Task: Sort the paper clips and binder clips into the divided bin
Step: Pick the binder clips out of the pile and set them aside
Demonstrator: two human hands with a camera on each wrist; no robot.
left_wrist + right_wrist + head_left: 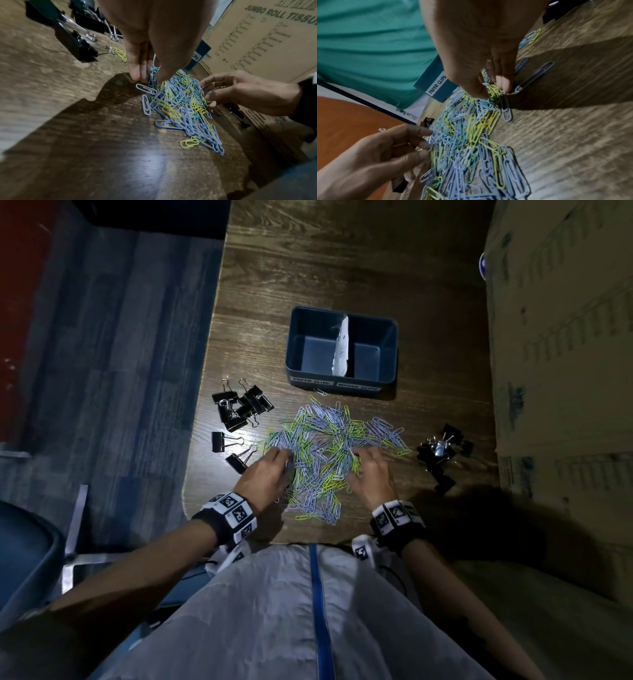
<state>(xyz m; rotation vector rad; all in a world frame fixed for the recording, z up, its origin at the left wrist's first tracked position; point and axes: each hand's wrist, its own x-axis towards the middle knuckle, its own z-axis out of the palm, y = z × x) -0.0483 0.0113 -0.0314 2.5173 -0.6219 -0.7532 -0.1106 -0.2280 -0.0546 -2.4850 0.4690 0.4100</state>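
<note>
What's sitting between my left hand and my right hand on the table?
The paper clip pile fills the stretch between left hand and right hand, clearest in the head view.

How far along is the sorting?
Done: binder clips stand apart from the paper clips, but the bin looks empty. In hand: left hand and right hand each pinch paper clips. Left: binning everything.

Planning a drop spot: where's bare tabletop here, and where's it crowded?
Bare: table beyond the bin, and the strip between bin and carton. Crowded: paper clips before the bin, both hands in them, binder clips on the left, more at right.
</note>
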